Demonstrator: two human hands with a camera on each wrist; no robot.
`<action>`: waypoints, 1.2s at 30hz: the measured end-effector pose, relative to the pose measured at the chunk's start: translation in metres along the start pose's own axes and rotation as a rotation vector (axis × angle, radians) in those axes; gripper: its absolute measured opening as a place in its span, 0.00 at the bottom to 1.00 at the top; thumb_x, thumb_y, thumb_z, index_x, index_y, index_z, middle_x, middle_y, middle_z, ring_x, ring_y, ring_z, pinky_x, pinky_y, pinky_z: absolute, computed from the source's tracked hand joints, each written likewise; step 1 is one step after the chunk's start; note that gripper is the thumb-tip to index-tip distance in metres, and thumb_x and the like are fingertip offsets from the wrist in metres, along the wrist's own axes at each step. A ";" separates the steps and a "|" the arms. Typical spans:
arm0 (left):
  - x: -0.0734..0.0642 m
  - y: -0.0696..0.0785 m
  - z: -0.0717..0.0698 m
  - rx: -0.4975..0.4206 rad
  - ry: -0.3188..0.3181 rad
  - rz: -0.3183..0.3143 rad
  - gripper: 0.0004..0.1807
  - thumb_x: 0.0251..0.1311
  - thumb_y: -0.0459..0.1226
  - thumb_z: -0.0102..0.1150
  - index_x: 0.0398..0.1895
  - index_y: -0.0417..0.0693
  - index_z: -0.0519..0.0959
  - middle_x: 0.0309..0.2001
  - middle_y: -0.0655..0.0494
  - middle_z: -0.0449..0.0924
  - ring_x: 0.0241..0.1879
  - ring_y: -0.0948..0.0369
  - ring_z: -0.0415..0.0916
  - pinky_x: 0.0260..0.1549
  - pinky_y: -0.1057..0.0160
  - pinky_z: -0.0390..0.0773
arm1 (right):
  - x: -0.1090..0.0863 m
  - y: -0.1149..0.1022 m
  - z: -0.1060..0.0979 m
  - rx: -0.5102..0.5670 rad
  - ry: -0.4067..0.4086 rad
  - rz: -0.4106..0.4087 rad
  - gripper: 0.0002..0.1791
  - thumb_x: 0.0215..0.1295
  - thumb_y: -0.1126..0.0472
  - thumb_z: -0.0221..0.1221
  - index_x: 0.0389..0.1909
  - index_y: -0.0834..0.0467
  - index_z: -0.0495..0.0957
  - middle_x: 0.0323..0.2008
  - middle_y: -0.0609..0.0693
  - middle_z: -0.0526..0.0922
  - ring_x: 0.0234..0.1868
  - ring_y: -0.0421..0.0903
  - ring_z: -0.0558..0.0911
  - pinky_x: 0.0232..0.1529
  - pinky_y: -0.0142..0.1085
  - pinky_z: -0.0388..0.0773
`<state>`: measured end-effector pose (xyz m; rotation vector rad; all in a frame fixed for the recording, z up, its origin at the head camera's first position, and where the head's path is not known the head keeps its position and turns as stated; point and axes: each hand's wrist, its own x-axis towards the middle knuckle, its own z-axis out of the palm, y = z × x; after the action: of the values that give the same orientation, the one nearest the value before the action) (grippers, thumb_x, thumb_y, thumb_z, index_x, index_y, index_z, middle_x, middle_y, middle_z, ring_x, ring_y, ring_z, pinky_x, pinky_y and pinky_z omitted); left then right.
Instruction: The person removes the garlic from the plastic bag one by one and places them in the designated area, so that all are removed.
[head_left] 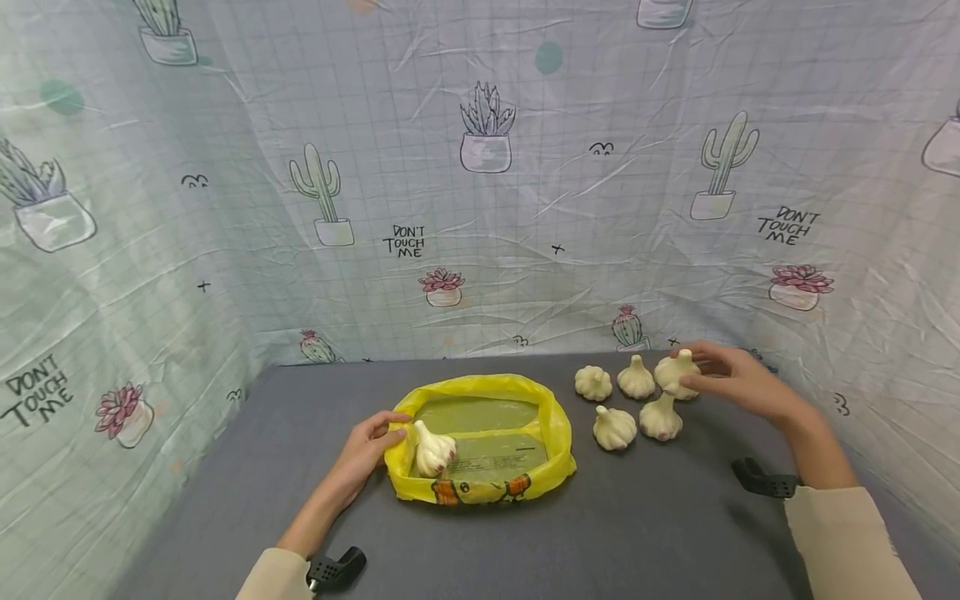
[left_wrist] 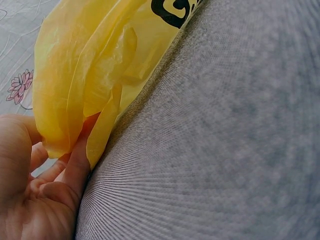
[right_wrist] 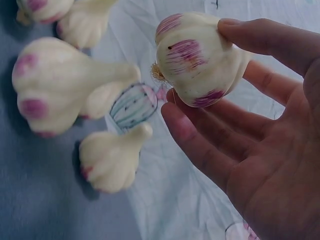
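A yellow plastic bag [head_left: 558, 446] lies on its base with its mouth spread wide and its rim turned out. Inside it, against the left wall, rests one garlic bulb [head_left: 435, 450]. My left hand [head_left: 367, 454] pinches the bag's left rim, thumb on one side and fingers on the other; the left wrist view shows the yellow film [left_wrist: 65, 90] between them. At the far right, my right hand [head_left: 738, 379] holds another garlic bulb [right_wrist: 200, 60] between thumb and fingers. Its root end and purple streaks face the right wrist camera.
Several more garlic bulbs [head_left: 615, 427] stand in a group on the grey table [head_left: 637, 525], between the bag and my right hand. A cactus-print sheet [head_left: 555, 192] hangs behind the table and along both sides.
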<state>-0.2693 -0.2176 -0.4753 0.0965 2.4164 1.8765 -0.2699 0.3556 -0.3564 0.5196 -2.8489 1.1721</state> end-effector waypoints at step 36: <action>0.000 0.000 -0.001 0.006 -0.015 0.010 0.18 0.75 0.39 0.57 0.63 0.44 0.79 0.58 0.43 0.80 0.44 0.60 0.77 0.41 0.62 0.80 | -0.016 0.086 0.002 0.066 -0.161 0.180 0.36 0.76 0.55 0.58 0.73 0.74 0.60 0.70 0.81 0.64 0.65 0.65 0.76 0.47 0.38 0.84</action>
<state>-0.2689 -0.2189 -0.4753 0.1223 2.4162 1.8663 -0.2808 0.4159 -0.4183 0.3824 -3.0574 1.3122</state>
